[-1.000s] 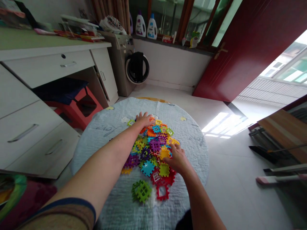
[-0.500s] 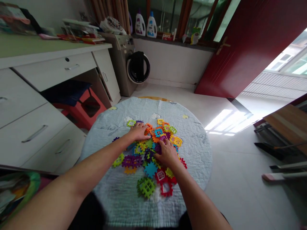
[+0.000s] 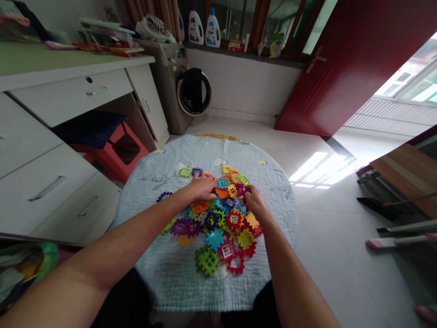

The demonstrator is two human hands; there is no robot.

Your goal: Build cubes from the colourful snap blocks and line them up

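A heap of colourful interlocking plastic pieces with notched edges, several with window cut-outs, lies on the round cloth-covered table (image 3: pixel 150 273). My left hand (image 3: pixel 203 187) rests on the heap's far left side, fingers stretched to the right over the pieces; what lies under its palm is hidden. At the right of the heap, my right hand (image 3: pixel 254 200) pinches a purple piece (image 3: pixel 241 190) between thumb and fingers. Between the hands lie a blue window piece (image 3: pixel 223 183) and a yellow-orange one (image 3: pixel 232 190). Nearer me are a green lattice piece (image 3: pixel 209 261) and a red frame (image 3: pixel 236 263).
To the left stand a white drawer desk (image 3: pixel 51 168) and a red stool (image 3: pixel 124 148). Behind the table is a washing machine (image 3: pixel 170 86) with its door open. Detergent bottles (image 3: pixel 212 32) line the sill. A red door (image 3: pixel 327 68) stands at the right.
My right hand has moved right and slightly up from the heap's middle, now pinching a purple piece. My left hand has shifted slightly right. More pieces in the middle are uncovered.
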